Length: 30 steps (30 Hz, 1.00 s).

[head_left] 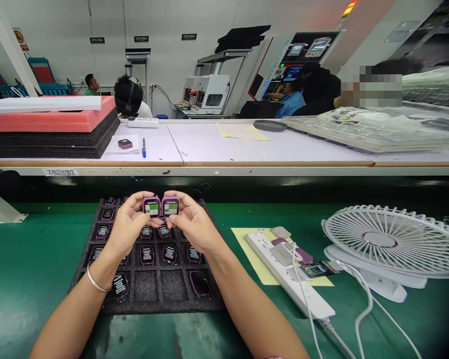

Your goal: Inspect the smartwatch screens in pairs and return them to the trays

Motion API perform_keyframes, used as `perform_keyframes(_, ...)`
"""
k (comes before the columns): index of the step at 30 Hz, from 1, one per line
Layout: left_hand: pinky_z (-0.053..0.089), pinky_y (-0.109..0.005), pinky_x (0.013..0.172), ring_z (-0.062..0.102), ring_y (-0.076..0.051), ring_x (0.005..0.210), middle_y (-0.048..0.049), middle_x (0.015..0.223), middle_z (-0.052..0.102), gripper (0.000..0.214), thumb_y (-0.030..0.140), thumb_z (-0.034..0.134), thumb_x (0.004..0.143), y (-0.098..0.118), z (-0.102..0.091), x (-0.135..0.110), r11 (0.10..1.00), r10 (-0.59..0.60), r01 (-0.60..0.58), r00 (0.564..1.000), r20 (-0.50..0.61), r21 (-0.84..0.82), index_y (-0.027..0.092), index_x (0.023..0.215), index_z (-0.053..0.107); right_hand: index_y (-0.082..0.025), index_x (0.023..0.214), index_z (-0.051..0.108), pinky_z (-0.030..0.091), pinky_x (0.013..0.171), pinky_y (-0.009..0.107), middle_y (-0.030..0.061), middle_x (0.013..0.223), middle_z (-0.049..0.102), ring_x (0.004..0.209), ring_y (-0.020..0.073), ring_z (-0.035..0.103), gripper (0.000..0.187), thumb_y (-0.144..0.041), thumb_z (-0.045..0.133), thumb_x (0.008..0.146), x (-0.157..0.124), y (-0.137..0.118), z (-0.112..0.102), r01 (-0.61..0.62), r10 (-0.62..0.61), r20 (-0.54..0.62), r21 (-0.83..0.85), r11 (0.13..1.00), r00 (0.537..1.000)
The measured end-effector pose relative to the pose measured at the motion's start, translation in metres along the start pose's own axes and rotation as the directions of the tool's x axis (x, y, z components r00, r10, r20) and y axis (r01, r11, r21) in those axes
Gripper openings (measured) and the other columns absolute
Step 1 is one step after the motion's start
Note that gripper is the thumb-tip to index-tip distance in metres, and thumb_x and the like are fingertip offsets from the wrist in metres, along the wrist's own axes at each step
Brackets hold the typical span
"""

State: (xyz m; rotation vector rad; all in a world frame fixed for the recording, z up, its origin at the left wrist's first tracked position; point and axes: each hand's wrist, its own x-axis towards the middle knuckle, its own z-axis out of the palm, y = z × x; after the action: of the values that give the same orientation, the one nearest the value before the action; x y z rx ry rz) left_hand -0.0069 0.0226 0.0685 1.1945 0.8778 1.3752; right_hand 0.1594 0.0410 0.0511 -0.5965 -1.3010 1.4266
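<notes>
A purple watch (151, 206) sits in my left hand (126, 227) and a second watch (170, 205) in my right hand (194, 229). Both hands are curled, pinching the cases side by side above a black foam tray (164, 305) of more watches (147, 255). Gripping only the edges leaves the screens uncovered. My fingers hide parts of the cases. To the right lie a power strip (264, 244) and a white fan (381, 239); a white bench (209, 147) stands beyond.

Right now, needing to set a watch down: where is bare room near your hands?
Bare green mat lies left of the black foam tray, and narrower between the tray and the white power strip. Two front-row tray pockets are unfilled. Crowded: the other pockets, holding purple-framed watches, and the strip's plugs and cables.
</notes>
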Motion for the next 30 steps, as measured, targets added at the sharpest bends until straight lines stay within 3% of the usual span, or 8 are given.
perform_keyframes(4, 0.064, -0.029, 0.067, 0.074, -0.014, 0.065, -0.0042, 0.109, 0.068, 0.043, 0.016, 0.071, 0.069, -0.0010, 0.0011, 0.0005, 1.000, 0.000, 0.000, 1.000, 0.003, 0.011, 0.018, 0.110, 0.060, -0.025, 0.115, 0.061, 0.049, 0.061, 0.025, 0.0004, 0.100, 0.061, 0.064, 0.0084, 0.055, 0.043, -0.016, 0.073, 0.075, 0.0004, -0.0003, 0.0000, -0.002, 0.002, -0.023, -0.002, 1.000, 1.000)
perform_keyframes(8, 0.062, -0.029, 0.058, 0.073, -0.016, 0.058, -0.0021, 0.090, 0.070, 0.031, 0.035, 0.065, 0.082, -0.0015, -0.0002, 0.0000, 0.998, -0.054, 0.054, 0.999, 0.001, -0.037, 0.016, 0.106, 0.062, -0.022, 0.108, 0.064, 0.044, 0.052, 0.025, -0.0008, 0.089, 0.061, 0.055, 0.0075, 0.051, 0.029, -0.038, 0.071, 0.085, 0.0015, 0.0001, 0.0005, -0.036, 0.038, -0.053, 0.049, 0.998, 0.998)
perform_keyframes(11, 0.062, -0.029, 0.057, 0.073, -0.017, 0.058, -0.0015, 0.088, 0.070, 0.030, 0.038, 0.063, 0.084, -0.0012, -0.0015, -0.0015, 0.996, -0.064, 0.065, 0.998, 0.016, -0.056, 0.016, 0.105, 0.063, -0.021, 0.104, 0.065, 0.041, 0.050, 0.025, -0.0015, 0.082, 0.060, 0.052, 0.0079, 0.050, 0.031, -0.046, 0.069, 0.086, 0.0021, 0.0001, 0.0006, -0.054, 0.061, -0.068, 0.096, 0.994, 0.996)
perform_keyframes(14, 0.062, -0.029, 0.059, 0.074, -0.017, 0.059, -0.0016, 0.098, 0.069, 0.029, 0.031, 0.065, 0.080, -0.0007, -0.0009, -0.0022, 0.998, -0.054, 0.054, 0.998, 0.013, -0.045, 0.018, 0.105, 0.063, -0.021, 0.104, 0.066, 0.041, 0.050, 0.025, -0.0022, 0.080, 0.059, 0.053, 0.0083, 0.050, 0.031, -0.041, 0.073, 0.082, 0.0019, 0.0001, 0.0007, -0.042, 0.048, -0.070, 0.076, 0.996, 0.996)
perform_keyframes(20, 0.063, -0.030, 0.060, 0.074, -0.018, 0.059, -0.0014, 0.097, 0.069, 0.033, 0.025, 0.066, 0.073, 0.0011, 0.0024, -0.0024, 0.998, -0.052, 0.053, 0.999, 0.011, -0.019, 0.017, 0.105, 0.062, -0.022, 0.105, 0.065, 0.039, 0.050, 0.024, -0.0025, 0.086, 0.060, 0.052, 0.0062, 0.049, 0.032, -0.035, 0.077, 0.078, 0.0011, 0.0020, 0.0001, -0.027, 0.029, -0.090, 0.017, 0.999, 0.996)
perform_keyframes(30, 0.063, -0.029, 0.058, 0.073, -0.016, 0.057, -0.0012, 0.096, 0.070, 0.032, 0.025, 0.068, 0.075, 0.0024, 0.0030, -0.0037, 0.999, -0.042, 0.042, 0.999, -0.009, 0.002, 0.017, 0.104, 0.062, -0.022, 0.108, 0.063, 0.043, 0.053, 0.025, -0.0021, 0.086, 0.060, 0.055, 0.0076, 0.050, 0.034, -0.028, 0.075, 0.077, -0.0014, -0.0032, 0.0028, -0.018, 0.016, -0.073, -0.030, 0.999, 0.997)
